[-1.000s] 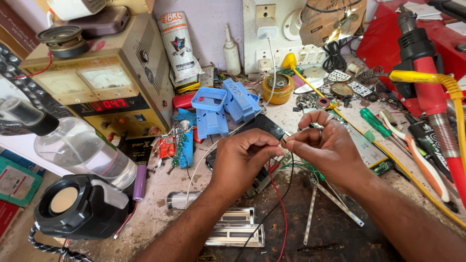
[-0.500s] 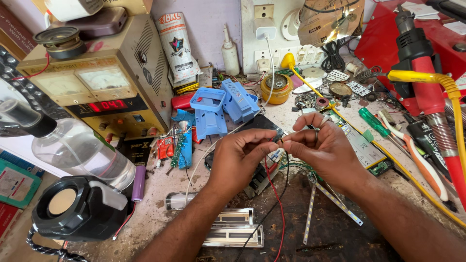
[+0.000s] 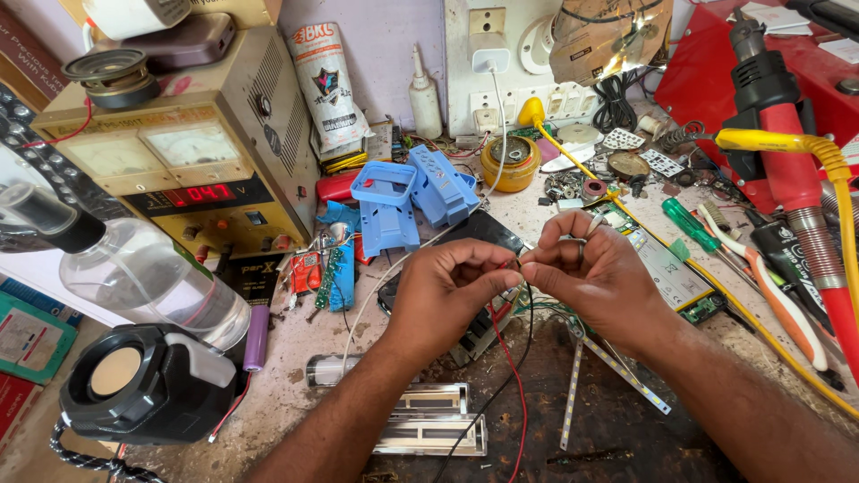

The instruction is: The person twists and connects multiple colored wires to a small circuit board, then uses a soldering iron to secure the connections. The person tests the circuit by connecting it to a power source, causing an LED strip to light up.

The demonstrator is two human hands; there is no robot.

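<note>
Left hand [image 3: 447, 291] and right hand [image 3: 595, 277] have drawn closer; wires [image 3: 510, 268] still pinched.

Thin red wire [image 3: 503, 344], pinched, hanging

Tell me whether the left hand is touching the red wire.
Touching. The head view shows the left hand pinching the top end of the red wire at its fingertips, close to the right hand.

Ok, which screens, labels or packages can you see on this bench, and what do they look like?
Red digit display: on the beige power supply, far left, dark strip.
Two analog meter windows: above it, pale rectangles.
Printed tube: upright behind, white with red and dark graphics.
Green and red packets: left edge, flat.
</note>
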